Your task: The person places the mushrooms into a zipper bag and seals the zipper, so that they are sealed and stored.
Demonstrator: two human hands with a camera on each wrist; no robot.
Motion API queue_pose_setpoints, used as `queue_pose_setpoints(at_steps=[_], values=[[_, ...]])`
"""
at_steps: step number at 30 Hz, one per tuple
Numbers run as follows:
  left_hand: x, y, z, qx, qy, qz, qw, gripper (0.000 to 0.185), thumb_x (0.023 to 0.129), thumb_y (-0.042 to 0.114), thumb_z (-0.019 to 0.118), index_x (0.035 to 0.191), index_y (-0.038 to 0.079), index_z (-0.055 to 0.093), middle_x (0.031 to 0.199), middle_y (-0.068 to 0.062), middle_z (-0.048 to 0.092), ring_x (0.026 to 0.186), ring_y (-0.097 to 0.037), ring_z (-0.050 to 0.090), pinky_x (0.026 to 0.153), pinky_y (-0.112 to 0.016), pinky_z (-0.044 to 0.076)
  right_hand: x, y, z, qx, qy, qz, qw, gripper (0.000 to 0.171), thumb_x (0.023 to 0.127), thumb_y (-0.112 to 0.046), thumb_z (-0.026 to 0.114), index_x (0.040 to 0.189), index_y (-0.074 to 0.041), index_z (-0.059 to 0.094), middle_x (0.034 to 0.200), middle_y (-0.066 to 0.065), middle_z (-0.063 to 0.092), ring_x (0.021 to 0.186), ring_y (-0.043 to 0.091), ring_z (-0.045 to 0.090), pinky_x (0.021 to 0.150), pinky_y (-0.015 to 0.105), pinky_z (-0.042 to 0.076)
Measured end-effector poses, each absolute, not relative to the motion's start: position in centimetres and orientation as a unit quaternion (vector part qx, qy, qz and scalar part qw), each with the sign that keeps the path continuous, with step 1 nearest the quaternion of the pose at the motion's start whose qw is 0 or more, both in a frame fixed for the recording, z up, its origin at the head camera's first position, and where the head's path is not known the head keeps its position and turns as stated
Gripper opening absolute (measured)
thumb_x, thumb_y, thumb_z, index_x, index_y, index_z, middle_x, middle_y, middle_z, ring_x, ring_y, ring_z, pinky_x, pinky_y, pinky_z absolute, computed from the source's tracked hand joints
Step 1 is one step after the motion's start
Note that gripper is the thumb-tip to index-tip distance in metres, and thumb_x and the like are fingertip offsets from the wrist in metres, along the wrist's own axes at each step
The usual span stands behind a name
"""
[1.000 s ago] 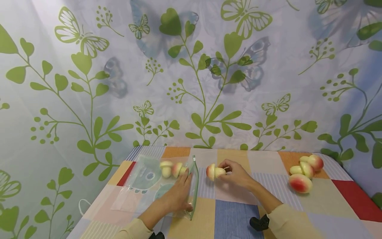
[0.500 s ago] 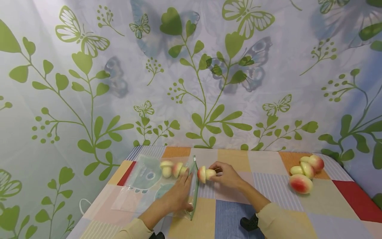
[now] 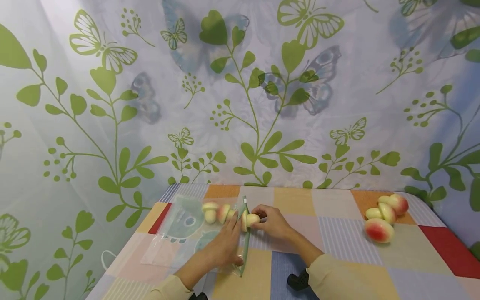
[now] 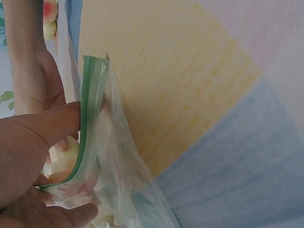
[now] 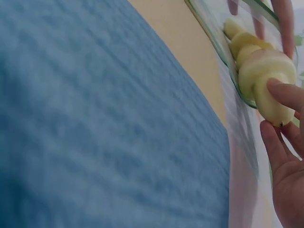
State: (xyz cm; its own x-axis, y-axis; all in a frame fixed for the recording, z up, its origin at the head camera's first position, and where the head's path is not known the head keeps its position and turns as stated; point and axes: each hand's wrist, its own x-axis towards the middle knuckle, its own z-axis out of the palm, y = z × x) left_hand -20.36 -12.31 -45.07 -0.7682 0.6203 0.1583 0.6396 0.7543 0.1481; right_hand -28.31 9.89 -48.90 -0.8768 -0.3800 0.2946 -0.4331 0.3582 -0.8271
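Observation:
A clear zip bag (image 3: pixel 170 246) with a green zip edge (image 3: pixel 246 243) and a printed cartoon creature lies on the table. Two pale yellow toy mushrooms with reddish caps, one a toy mushroom (image 3: pixel 210 213), show through its plastic. My left hand (image 3: pixel 223 246) is at the bag's mouth, thumb and fingers spread apart; its thumb (image 4: pixel 64 121) reaches past the green strip in the left wrist view. My right hand (image 3: pixel 273 221) pinches another toy mushroom (image 5: pixel 273 102) by its stem. That cap points left into the mouth, overlapping the green edge and partly hidden by it.
Several more toy mushrooms, the nearest a red-capped toy mushroom (image 3: pixel 378 230), lie grouped at the right of the table. A patchwork cloth (image 3: pixel 360 246) covers the tabletop. Behind it hangs a curtain (image 3: pixel 240 104) with leaves and butterflies.
My right hand has moved left, bringing the toy mushroom from beside the bag up to its green mouth. My left hand and the bag stay nearly still.

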Motion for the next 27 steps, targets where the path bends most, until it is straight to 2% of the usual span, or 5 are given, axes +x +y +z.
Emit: queue_pose_setpoints(at_steps=[6,10,13,19,27], values=[[-20.3,-12.2,-45.0,-0.333,-0.938,-0.082,0.044,0.122,0.064,0.029,0.1,0.151,-0.018,0.029,0.159,-0.039,0.02,0.143,-0.053,0.032,0.115,-0.05,0.038,-28.4,8.7,-49.0,0.245,-0.837,0.485,0.065,0.029,0.084,-0.01,0.087,0.105,-0.009,0.069,0.098,-0.001,0.071,0.091,0.019,0.07,0.074,0.029,0.059],[-20.4,-12.2,-44.9,-0.333,-0.938,-0.08,0.045,0.121,0.065,0.03,0.1,0.151,-0.018,0.03,0.16,-0.039,0.02,0.143,-0.053,0.033,0.114,-0.05,0.039,-28.2,8.5,-49.0,0.247,-0.836,0.484,0.075,0.029,0.083,-0.009,0.088,0.105,-0.008,0.069,0.1,0.001,0.071,0.092,0.022,0.071,0.07,0.028,0.059],[-20.5,-12.1,-44.9,-0.334,-0.938,-0.079,0.046,0.121,0.065,0.03,0.1,0.151,-0.017,0.03,0.16,-0.038,0.02,0.143,-0.054,0.032,0.114,-0.05,0.039,-28.1,8.5,-48.8,0.245,-0.836,0.486,0.071,0.029,0.084,-0.009,0.087,0.106,-0.007,0.069,0.101,0.002,0.07,0.093,0.024,0.071,0.072,0.028,0.06],[-20.5,-12.2,-44.8,-0.33,-0.94,-0.08,0.035,0.12,0.065,0.03,0.099,0.152,-0.017,0.03,0.161,-0.038,0.02,0.143,-0.055,0.032,0.114,-0.05,0.039,-28.1,8.6,-48.7,0.249,-0.833,0.491,0.057,0.025,0.089,-0.006,0.08,0.112,-0.004,0.07,0.109,0.006,0.069,0.098,0.029,0.07,0.081,0.034,0.061],[-20.6,-12.2,-44.8,-0.334,-0.939,-0.072,0.036,0.123,0.067,0.031,0.099,0.154,-0.016,0.025,0.161,-0.038,0.017,0.145,-0.054,0.028,0.115,-0.049,0.036,-28.4,8.3,-48.7,0.221,-0.832,0.506,0.051,0.03,0.092,-0.011,0.079,0.119,-0.002,0.072,0.115,0.009,0.065,0.102,0.028,0.068,0.083,0.035,0.06]])
